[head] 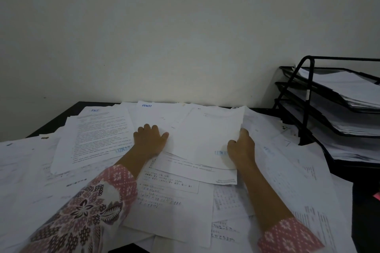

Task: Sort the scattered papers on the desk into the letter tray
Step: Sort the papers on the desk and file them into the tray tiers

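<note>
Gripping sheet (207,135) edge: right hand (241,148).

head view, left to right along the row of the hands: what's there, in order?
printed text sheet → left hand → stamped sheet → right hand → black letter tray
</note>
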Available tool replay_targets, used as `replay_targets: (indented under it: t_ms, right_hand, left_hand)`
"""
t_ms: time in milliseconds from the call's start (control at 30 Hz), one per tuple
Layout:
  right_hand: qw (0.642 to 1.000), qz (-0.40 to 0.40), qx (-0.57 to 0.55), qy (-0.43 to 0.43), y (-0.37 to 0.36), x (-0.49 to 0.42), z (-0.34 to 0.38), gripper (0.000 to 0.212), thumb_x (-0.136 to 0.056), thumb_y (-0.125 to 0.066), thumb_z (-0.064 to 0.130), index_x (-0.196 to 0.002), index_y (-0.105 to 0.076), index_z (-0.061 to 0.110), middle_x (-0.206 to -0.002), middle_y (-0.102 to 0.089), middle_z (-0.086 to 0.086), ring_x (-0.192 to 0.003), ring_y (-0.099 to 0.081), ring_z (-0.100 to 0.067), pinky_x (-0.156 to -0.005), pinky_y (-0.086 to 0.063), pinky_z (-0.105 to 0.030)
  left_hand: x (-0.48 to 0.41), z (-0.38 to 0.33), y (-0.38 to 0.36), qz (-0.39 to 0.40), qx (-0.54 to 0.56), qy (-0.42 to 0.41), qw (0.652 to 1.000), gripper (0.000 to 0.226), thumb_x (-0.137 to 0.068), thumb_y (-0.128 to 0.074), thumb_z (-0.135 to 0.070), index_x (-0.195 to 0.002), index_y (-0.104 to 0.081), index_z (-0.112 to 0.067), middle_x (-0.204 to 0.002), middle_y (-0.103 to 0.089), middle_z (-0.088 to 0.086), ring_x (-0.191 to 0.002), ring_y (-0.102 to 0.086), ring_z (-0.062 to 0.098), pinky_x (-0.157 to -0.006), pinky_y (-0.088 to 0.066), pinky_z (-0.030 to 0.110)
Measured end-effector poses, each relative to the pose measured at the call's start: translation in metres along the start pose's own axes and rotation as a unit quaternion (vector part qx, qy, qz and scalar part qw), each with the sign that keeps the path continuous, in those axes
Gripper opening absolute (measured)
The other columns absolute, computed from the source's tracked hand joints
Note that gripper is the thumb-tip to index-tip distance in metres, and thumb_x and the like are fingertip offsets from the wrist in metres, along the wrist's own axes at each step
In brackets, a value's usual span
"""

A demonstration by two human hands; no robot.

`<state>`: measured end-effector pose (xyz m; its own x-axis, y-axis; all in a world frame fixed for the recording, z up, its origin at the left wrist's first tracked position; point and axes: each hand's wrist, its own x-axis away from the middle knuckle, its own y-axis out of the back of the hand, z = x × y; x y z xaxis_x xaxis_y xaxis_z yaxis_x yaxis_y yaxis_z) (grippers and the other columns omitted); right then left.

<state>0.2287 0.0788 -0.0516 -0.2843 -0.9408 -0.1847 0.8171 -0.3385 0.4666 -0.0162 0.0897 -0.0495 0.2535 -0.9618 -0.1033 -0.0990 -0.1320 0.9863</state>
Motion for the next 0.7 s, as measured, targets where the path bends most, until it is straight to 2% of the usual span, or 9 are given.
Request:
replay_targets:
  t_ms: [100,267,367,533,567,600,667,700]
  right_hand:
    - [1.0,-0.003,-0.004,0.013,0.001,-0.001,-0.003,0.051,-0.09,-0.039,-0.007,-0.139,-0.034,0.004,-0.129,-0.049,-0.018,-0.113,-0.05,-0.028,-0.089,-0.039,-0.025]
    - [0.999,-0.035,-0.009,0.009,0.009,-0.005,-0.012,0.035,-0.09,-0.043,-0.006,-0.123,-0.052,0.001,-0.128,-0.053,-0.017,-0.118,-0.049,-0.026,-0.09,-0.034,-0.018]
    - [0.999,-0.034,-0.011,-0.002,0.014,-0.006,-0.014,0.036,-0.091,-0.045,-0.003,-0.127,-0.051,-0.001,-0.133,-0.051,-0.016,-0.124,-0.046,-0.026,-0.101,-0.034,-0.024]
    - [1.0,-0.003,-0.017,-0.015,0.02,-0.006,-0.016,0.045,-0.092,-0.047,0.001,-0.137,-0.044,-0.001,-0.143,-0.043,-0.015,-0.131,-0.04,-0.026,-0.108,-0.029,-0.028]
    - [1.0,0.001,-0.019,-0.017,0.021,-0.006,-0.017,0.045,-0.092,-0.046,0.0,-0.137,-0.043,-0.001,-0.143,-0.042,-0.015,-0.132,-0.039,-0.026,-0.108,-0.028,-0.027]
    - [1.0,0.004,-0.02,-0.019,0.022,-0.005,-0.017,0.045,-0.092,-0.046,0.0,-0.137,-0.043,-0.001,-0.144,-0.041,-0.015,-0.132,-0.039,-0.026,-0.108,-0.028,-0.027]
    - [1.0,0.006,-0.02,-0.017,0.022,-0.004,-0.017,0.046,-0.092,-0.045,-0.001,-0.137,-0.043,0.0,-0.144,-0.041,-0.015,-0.132,-0.038,-0.026,-0.109,-0.027,-0.027]
    - [1.0,0.008,-0.018,-0.013,0.023,-0.004,-0.017,0.045,-0.092,-0.044,-0.002,-0.137,-0.043,0.0,-0.143,-0.042,-0.015,-0.132,-0.039,-0.026,-0.108,-0.027,-0.027]
  left_hand:
    - [-0.002,-0.002,0.002,-0.021,0.005,0.003,1.0,0.053,-0.097,-0.029,-0.048,-0.132,-0.042,-0.01,-0.13,-0.043,0.012,-0.12,-0.04,0.028,-0.097,-0.034,0.039]
    - [-0.009,-0.005,0.009,-0.004,0.142,0.026,0.989,0.042,-0.093,-0.048,-0.024,-0.131,-0.047,-0.006,-0.13,-0.049,0.013,-0.118,-0.048,0.028,-0.093,-0.04,0.033]
    - [-0.012,-0.008,0.012,0.005,0.174,-0.005,0.985,0.034,-0.09,-0.05,-0.009,-0.123,-0.054,-0.003,-0.127,-0.055,0.012,-0.117,-0.05,0.025,-0.086,-0.036,0.024]
    - [-0.008,-0.019,0.026,0.025,0.201,-0.04,0.979,0.02,-0.091,-0.045,-0.003,-0.106,-0.058,-0.001,-0.118,-0.058,0.014,-0.111,-0.053,0.027,-0.078,-0.033,0.019]
    - [-0.006,-0.022,0.029,0.048,0.212,-0.036,0.975,0.016,-0.092,-0.043,-0.002,-0.1,-0.057,-0.003,-0.112,-0.058,0.013,-0.105,-0.054,0.026,-0.075,-0.037,0.017]
    - [-0.004,-0.024,0.033,0.081,0.224,-0.026,0.971,0.015,-0.093,-0.041,-0.001,-0.089,-0.055,-0.005,-0.1,-0.057,0.011,-0.091,-0.056,0.024,-0.067,-0.041,0.015]
    - [0.002,-0.029,0.038,0.162,0.257,0.012,0.953,0.028,-0.093,-0.039,0.002,-0.068,-0.04,-0.011,-0.073,-0.044,0.007,-0.06,-0.045,0.018,-0.041,-0.039,0.014]
    - [0.006,-0.032,0.041,0.197,0.279,0.031,0.939,0.03,-0.093,-0.039,0.003,-0.066,-0.037,-0.01,-0.068,-0.041,0.008,-0.054,-0.042,0.018,-0.038,-0.038,0.018]
